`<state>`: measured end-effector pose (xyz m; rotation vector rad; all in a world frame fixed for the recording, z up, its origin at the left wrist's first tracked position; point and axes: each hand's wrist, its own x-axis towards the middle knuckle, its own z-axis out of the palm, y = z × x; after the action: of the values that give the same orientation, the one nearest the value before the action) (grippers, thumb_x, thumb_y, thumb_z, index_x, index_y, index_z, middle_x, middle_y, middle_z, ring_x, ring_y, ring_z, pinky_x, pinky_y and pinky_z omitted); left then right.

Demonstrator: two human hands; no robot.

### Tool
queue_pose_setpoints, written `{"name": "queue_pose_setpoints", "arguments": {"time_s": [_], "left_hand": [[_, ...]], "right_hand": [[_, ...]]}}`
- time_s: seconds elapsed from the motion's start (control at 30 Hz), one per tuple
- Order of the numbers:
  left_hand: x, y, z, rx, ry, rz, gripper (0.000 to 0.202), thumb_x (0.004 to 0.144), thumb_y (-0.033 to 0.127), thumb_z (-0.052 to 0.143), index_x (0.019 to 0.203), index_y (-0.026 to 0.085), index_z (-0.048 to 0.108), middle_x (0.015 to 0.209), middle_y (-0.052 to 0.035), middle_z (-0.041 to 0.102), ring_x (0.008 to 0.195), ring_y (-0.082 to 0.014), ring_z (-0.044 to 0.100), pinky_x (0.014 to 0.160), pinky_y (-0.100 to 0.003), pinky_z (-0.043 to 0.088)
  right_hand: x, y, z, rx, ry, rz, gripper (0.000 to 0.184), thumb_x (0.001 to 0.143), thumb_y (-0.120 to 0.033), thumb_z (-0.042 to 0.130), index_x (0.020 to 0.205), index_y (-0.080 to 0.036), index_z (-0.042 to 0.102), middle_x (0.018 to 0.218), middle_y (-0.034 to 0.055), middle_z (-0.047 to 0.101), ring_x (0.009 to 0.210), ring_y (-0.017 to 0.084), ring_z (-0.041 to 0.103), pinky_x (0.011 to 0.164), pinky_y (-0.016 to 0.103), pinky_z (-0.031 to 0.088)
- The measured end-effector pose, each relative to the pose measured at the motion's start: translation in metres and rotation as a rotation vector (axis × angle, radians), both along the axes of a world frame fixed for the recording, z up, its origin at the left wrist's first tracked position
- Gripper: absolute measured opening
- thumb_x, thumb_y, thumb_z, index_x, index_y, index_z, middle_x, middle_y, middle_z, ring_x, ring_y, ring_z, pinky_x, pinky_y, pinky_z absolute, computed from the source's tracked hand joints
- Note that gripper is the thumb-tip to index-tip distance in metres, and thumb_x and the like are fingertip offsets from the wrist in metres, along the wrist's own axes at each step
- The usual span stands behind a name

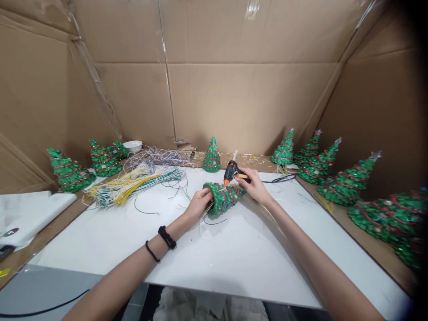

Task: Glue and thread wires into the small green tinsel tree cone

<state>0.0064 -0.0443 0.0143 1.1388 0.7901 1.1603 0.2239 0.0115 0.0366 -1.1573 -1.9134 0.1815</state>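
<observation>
The left hand (199,200) pinches the base of the green tree (224,199), whose long axis points rightward from it, toward the right hand (253,183) gripping the glue gun (230,171), nozzle seemingly touching.

Your desk (200,258) looks glossy, the cardboard (250,102) past its far edge matt, your held tree (219,203) rough and shiny, your glue gun (230,171) plastic.

Left hand (199,201) holding a shiny green-and-red miniature Christmas tree (219,200) sideways, right hand (254,183) pointing a black-and-orange glue gun (230,170) at it, above a white desk (214,254)
</observation>
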Motion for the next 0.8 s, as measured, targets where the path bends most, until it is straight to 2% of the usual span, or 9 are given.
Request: {"name": "queue_pose_setpoints", "arguments": {"time_s": [0.3, 0.43, 0.67, 0.8], "left_hand": [[0.000, -0.005, 0.007, 0.009, 0.002, 0.009, 0.035, 0.068, 0.046, 0.068, 0.065, 0.015, 0.053, 0.058, 0.0046, 0.044, 0.053, -0.0074, 0.037, 0.052, -0.021, 0.027], [-0.001, -0.004, 0.005, 0.017, 0.022, 0.011, 0.036, 0.068, 0.046, 0.068, 0.063, 0.015, 0.051, 0.059, 0.0042, 0.045, 0.054, -0.0075, 0.037, 0.052, -0.021, 0.026], [-0.002, -0.004, 0.004, 0.015, 0.023, 0.008, 0.034, 0.070, 0.045, 0.067, 0.064, 0.015, 0.053, 0.061, 0.0037, 0.047, 0.055, -0.0083, 0.038, 0.054, -0.021, 0.027], [-0.001, -0.007, 0.008, 0.018, 0.032, 0.017, 0.034, 0.069, 0.046, 0.068, 0.065, 0.015, 0.055, 0.061, 0.0034, 0.048, 0.055, -0.0084, 0.039, 0.053, -0.021, 0.029]], "right_hand": [[-0.001, -0.001, 0.001, 0.003, -0.003, 0.012, 0.039, 0.084, -0.043, 0.050, 0.116, -0.022, 0.058, 0.104, 0.0075, 0.062, 0.099, 0.026, 0.048, 0.090, 0.043, 0.037], [-0.002, -0.002, 0.002, 0.005, -0.003, 0.015, 0.039, 0.084, -0.042, 0.050, 0.117, -0.021, 0.057, 0.105, 0.0080, 0.062, 0.099, 0.026, 0.047, 0.092, 0.043, 0.036], [0.000, -0.003, 0.001, -0.002, -0.018, 0.001, 0.037, 0.084, -0.039, 0.050, 0.118, -0.025, 0.057, 0.106, 0.0063, 0.062, 0.100, 0.026, 0.047, 0.092, 0.044, 0.036], [0.008, 0.000, 0.003, 0.048, -0.043, -0.084, 0.037, 0.083, -0.038, 0.052, 0.116, -0.023, 0.058, 0.105, 0.0074, 0.062, 0.099, 0.027, 0.046, 0.091, 0.043, 0.036]]}}
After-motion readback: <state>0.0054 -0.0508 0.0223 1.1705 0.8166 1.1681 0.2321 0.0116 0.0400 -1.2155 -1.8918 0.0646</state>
